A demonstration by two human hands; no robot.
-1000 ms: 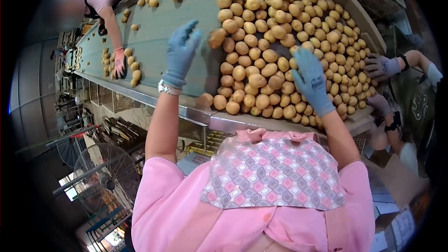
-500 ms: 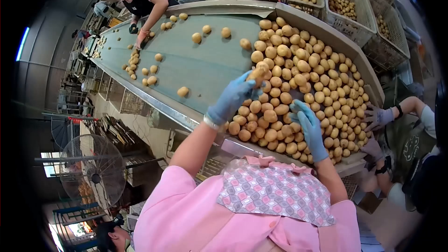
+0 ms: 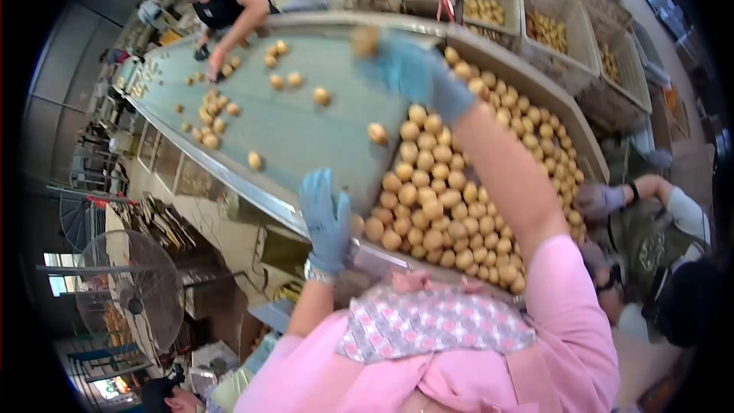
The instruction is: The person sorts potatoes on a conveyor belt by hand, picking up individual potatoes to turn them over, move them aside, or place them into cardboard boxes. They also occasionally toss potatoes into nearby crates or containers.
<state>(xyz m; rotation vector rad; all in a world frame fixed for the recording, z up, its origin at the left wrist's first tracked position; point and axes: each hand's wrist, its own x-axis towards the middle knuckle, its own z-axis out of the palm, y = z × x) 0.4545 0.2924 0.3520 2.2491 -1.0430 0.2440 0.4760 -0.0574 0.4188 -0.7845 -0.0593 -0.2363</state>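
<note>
right hand [image 3: 413,73] a blur, brownish potato [image 3: 365,42] by its fingertips at ten o'clock, gripped or not i can't tell, nor its long axis; left hand [image 3: 326,223] well apart, holding nothing, fingers up, thumb spread, loose potato [image 3: 378,134] at its one o'clock, potato heap [image 3: 447,210] at three, green conveyor belt [image 3: 306,134] between the hands, nothing blocking
</note>
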